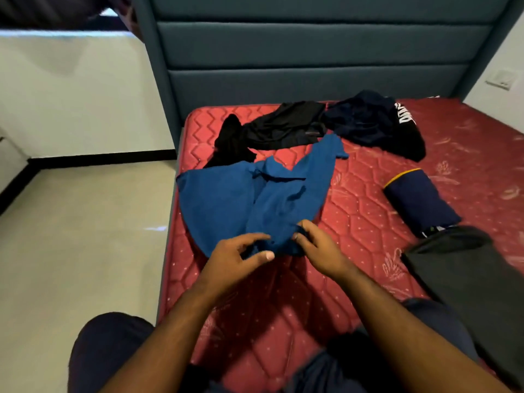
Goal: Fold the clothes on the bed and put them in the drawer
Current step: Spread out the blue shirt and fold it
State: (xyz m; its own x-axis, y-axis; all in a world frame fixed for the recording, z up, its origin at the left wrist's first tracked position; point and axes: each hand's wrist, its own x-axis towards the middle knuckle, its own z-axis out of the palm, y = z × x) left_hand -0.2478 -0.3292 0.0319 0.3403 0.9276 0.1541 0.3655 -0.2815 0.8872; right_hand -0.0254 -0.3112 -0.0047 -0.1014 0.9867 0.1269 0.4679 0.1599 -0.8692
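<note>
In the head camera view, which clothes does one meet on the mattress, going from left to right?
Blue garment, held by the left hand and right hand → navy garment with white lettering → folded navy piece with yellow trim.

Red mattress [354, 211], seen from above. Bare strip runs down the middle btwn the blue shirt [226, 199] at left and a folded navy garment [419, 202] at right: room for a hand to pass. More bare mattress at near edge, under both forearms, and at far right corner. Blocking the back: black garment [278, 126] and dark navy heap [374, 123], touching each other, just in front of the headboard [312, 52]. Dark grey garment [467, 273] covers the near right side. Blue shirt overhangs the left edge; open floor [85, 222] beyond it. 2 hands, left [235, 256] and right [317, 245], sit on the shirt's near end.
</note>
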